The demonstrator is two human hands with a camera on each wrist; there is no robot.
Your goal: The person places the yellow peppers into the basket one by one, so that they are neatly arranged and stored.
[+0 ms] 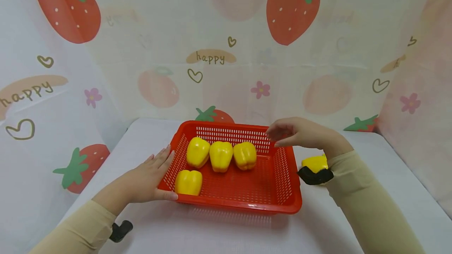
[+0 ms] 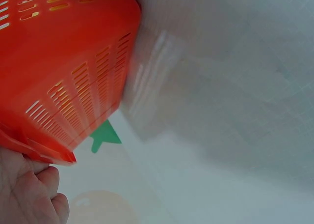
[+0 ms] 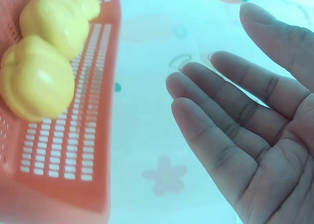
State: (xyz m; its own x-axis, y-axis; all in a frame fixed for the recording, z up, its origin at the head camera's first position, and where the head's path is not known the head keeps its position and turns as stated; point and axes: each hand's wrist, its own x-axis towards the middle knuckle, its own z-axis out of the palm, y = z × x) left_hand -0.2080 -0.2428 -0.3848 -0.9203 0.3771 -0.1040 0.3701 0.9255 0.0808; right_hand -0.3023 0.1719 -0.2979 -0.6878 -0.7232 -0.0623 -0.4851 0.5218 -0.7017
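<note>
A red plastic basket (image 1: 243, 207) with slotted walls stands on the table. Three yellow bell peppers (image 1: 221, 156) are lined up towards its back, and another yellow bell pepper (image 1: 188, 182) sits in its front left corner. My left hand (image 1: 148, 177) rests against the basket's left rim, fingers extended along it and thumb at the front corner. Over the back right corner hovers my right hand (image 1: 303, 132), holding nothing; its fingers (image 3: 211, 130) are spread and slightly bent. Right of the basket, a yellow bell pepper (image 1: 314, 163) lies on the table, partly hidden by the right wrist's black strap.
The table (image 1: 219, 238) has a white cover. Behind it and on both sides hang pale curtains (image 1: 240, 97) printed with strawberries, hearts and flowers. A black wrist mount (image 1: 121, 231) sticks out below the left sleeve.
</note>
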